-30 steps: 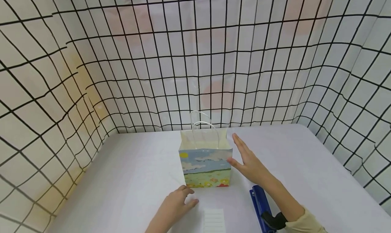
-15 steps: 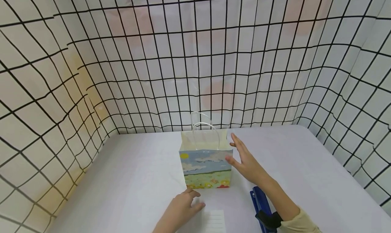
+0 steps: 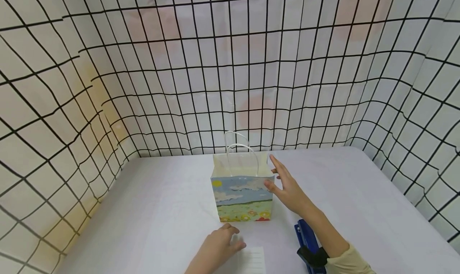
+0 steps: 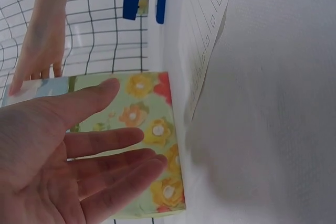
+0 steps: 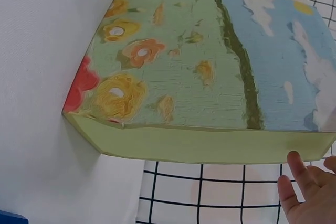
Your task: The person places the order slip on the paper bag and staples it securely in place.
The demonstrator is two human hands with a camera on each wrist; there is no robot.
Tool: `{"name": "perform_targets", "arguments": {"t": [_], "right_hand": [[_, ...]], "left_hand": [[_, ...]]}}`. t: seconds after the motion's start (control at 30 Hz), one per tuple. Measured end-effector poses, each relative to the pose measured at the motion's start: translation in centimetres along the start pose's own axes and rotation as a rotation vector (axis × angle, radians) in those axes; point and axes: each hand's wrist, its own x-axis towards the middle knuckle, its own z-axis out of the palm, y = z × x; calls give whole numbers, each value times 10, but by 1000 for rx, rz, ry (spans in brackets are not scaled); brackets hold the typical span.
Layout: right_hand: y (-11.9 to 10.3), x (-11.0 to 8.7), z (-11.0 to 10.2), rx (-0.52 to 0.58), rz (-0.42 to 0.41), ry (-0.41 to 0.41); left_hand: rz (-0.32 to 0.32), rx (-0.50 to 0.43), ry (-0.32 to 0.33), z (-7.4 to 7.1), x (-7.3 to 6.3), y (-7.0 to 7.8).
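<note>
A paper gift bag (image 3: 244, 200) with a sky-and-meadow print and white cord handles stands upright on the table. My right hand (image 3: 291, 192) is at its right side, fingers loosely extended; in the head view the thumb overlaps the front's right edge. The right wrist view has fingertips (image 5: 295, 157) right by the pale green side panel (image 5: 210, 144). My left hand (image 3: 217, 246) hovers in front of the bag, thumb and fingers spread and holding nothing. Beside it lies a lined paper sheet (image 3: 253, 261), its left part hidden by the hand; checkboxes show in the left wrist view.
A blue stapler (image 3: 308, 238) lies on the white table (image 3: 161, 210) under my right forearm, partly covered by a black wrist strap (image 3: 313, 257). Black grid netting (image 3: 251, 70) before white sheeting walls in the back and both sides.
My left hand has shifted right, toward the paper sheet. My right hand has edged slightly left, closer against the bag. Bag, stapler and sheet stay where they were.
</note>
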Motion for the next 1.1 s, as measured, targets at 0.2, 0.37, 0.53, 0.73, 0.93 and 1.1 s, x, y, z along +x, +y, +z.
{"name": "perform_targets", "arguments": {"t": [0.2, 0.37, 0.53, 0.73, 0.93, 1.1], "right_hand": [[-3, 2, 1, 24, 10, 6], [-2, 3, 2, 47, 9, 6], [-1, 3, 1, 57, 0, 5], [0, 5, -1, 86, 23, -1], [2, 5, 0, 124, 44, -19], [2, 5, 1, 127, 33, -19]], "left_hand": [[-22, 65, -19, 5, 1, 4], [3, 95, -40, 11, 3, 4], [38, 117, -38, 15, 6, 2], [55, 180, -60, 19, 10, 3], [37, 225, -132, 23, 12, 6], [14, 225, -128, 25, 13, 8]]}}
